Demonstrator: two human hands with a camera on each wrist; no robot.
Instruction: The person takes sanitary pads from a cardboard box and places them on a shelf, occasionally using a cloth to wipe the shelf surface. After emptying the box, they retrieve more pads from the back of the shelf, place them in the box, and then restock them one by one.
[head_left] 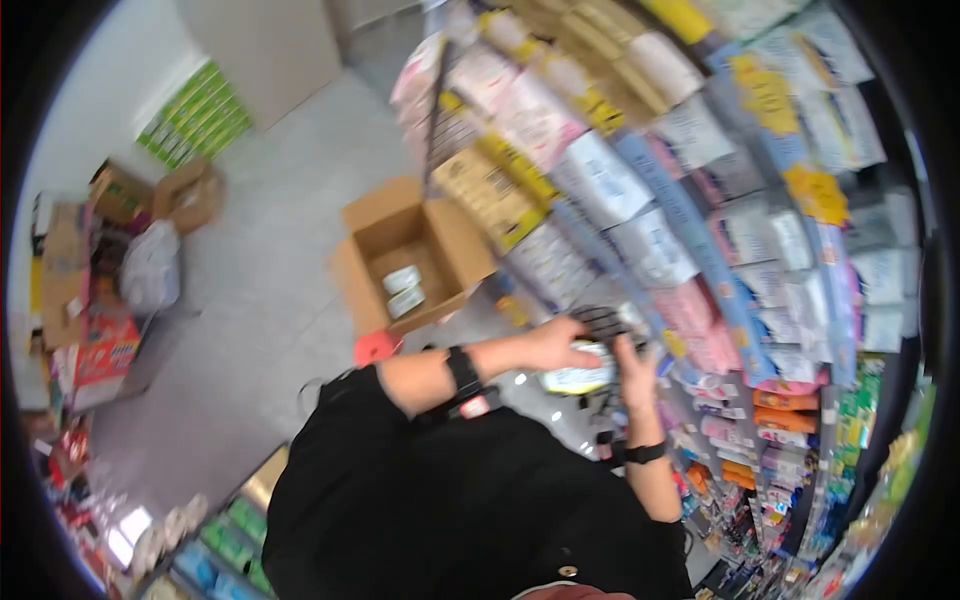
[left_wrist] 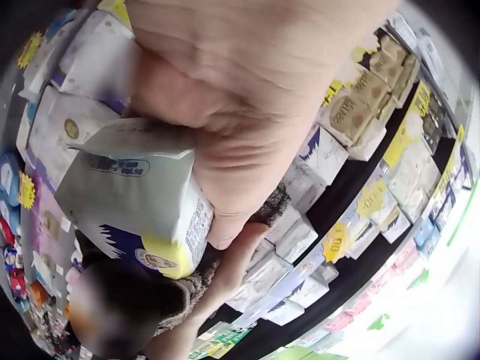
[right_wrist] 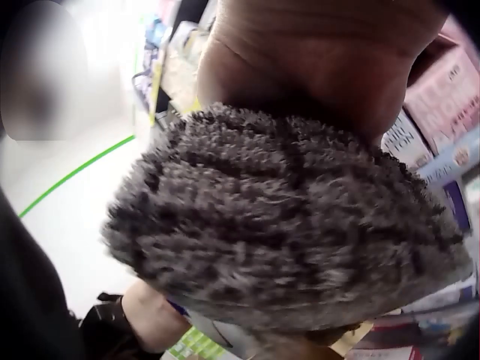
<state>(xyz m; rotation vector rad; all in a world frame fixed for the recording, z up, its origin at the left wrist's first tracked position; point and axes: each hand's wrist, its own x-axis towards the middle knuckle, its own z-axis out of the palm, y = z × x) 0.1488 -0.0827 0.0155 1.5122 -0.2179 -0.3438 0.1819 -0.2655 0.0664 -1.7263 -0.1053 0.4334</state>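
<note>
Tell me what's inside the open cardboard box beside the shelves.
Two small whitish packs lie in the box, close to its near wall. I make out nothing else there. Whatever may be under them, or tucked behind that wall, is covered.

Near three o'clock in the right-wrist view, a white box-shaped pack (right_wrist: 400, 145) shows "TON"; near nine o'clock in the left-wrist view, print on a grey box-shaped pack (left_wrist: 127, 199) is illegible.

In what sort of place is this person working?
Probably a shop: long shelves filled with wrapped packs, yellow price labels on the shelves, and an open cardboard box nearby.
</note>
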